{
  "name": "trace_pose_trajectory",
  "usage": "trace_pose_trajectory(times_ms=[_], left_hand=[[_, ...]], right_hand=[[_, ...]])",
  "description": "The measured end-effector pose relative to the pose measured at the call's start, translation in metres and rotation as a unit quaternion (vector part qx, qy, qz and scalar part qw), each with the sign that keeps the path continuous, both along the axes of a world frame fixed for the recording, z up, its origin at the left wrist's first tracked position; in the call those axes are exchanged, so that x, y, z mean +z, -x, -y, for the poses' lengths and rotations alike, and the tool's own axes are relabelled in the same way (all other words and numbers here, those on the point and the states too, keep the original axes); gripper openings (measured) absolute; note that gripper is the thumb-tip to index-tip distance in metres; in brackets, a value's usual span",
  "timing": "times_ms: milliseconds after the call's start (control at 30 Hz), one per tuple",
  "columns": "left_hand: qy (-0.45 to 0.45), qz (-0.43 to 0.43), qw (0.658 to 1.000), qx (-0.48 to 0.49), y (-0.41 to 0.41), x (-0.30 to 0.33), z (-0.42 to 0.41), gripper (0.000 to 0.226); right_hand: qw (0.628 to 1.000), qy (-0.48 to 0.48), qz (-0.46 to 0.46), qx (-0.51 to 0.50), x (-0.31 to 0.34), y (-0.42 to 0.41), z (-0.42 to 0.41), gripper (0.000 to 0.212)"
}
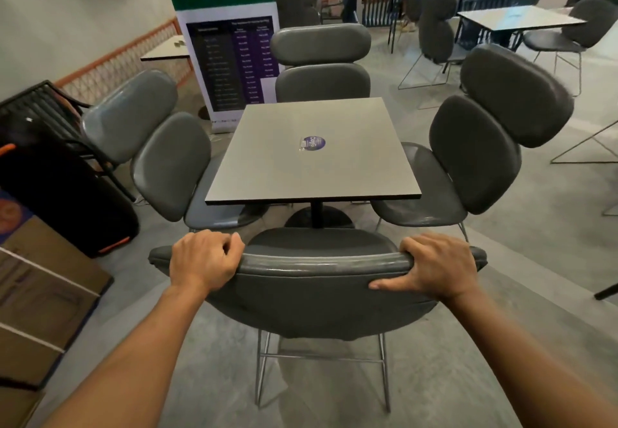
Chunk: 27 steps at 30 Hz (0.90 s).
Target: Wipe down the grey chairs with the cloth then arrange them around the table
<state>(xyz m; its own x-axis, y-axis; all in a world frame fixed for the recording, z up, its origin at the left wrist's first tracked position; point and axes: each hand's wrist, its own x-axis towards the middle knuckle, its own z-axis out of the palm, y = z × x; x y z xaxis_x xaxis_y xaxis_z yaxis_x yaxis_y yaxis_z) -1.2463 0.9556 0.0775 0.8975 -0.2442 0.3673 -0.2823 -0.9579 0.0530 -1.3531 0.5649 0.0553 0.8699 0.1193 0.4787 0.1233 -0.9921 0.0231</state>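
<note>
four grey chairs stand around a square grey table (312,150) in the head view. a round purple sticker (312,143) sits mid-tabletop; its writing is too small to read for sure. behind the table a banner (227,42) stands, green on top with a qr code and a dark panel of purple-lit rows below, the text blurred. the floor is grey concrete; a pale wall with orange lattice trim runs along the left, cardboard boxes (36,293) and a black case (57,186) beside it. further tables, chairs and people fill the background.

the near chair (311,293) faces the table, its seat just short of the table edge. the left hand (204,260) curls over the top of its backrest, fingers wrapped tight. the right hand (434,267) grips the same edge, fingers over the top, thumb stretched along the back. both forearms reach forward. the left chair (167,160), far chair (322,63) and right chair (475,146) are tucked close to the table. no cloth shows.
</note>
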Motion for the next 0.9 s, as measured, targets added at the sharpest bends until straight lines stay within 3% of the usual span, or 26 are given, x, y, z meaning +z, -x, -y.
trace_pose_trajectory(times_ms=[200,400,900], left_hand=[[0.025,0.005,1.000,0.015,0.023,-0.005,0.002,0.053],[0.026,-0.048,0.998,0.037,0.038,0.001,0.002,0.044],[0.064,-0.041,0.996,0.047,0.047,-0.001,-0.001,0.042]], right_hand=[[1.000,-0.003,-0.018,0.003,-0.006,0.012,-0.001,0.083],[0.997,-0.014,-0.079,-0.017,0.008,0.025,-0.012,0.082],[0.977,-0.065,-0.201,-0.024,0.025,0.031,-0.019,0.084]])
